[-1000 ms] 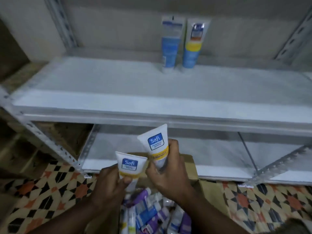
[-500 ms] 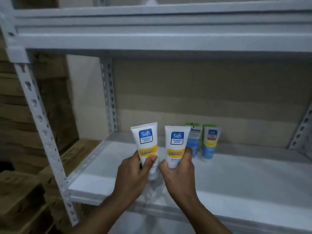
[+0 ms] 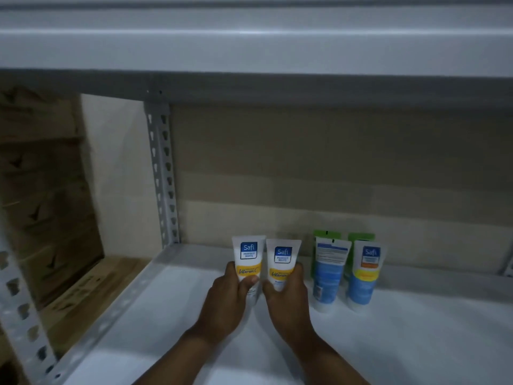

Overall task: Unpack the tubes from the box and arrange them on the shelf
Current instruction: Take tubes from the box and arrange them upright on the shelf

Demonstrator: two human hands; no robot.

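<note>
The left hand [image 3: 226, 297] is gripping one white-and-yellow plastic tube [image 3: 248, 263], the right hand [image 3: 287, 295] its twin [image 3: 281, 263] — both upright over the white metal shelf [image 3: 416, 343], beside two standing blue tubes [image 3: 327, 276]. Caps should be seating flat, labels forward, before fingers are loosening.

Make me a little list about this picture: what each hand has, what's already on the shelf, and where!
left hand: holds a white and yellow tube, upright
right hand: holds a matching tube, upright
shelf: white, mostly bare
already placed: two blue tubes standing right of the hands
behind them: two green tubes, mostly hidden
box: not in view
</note>
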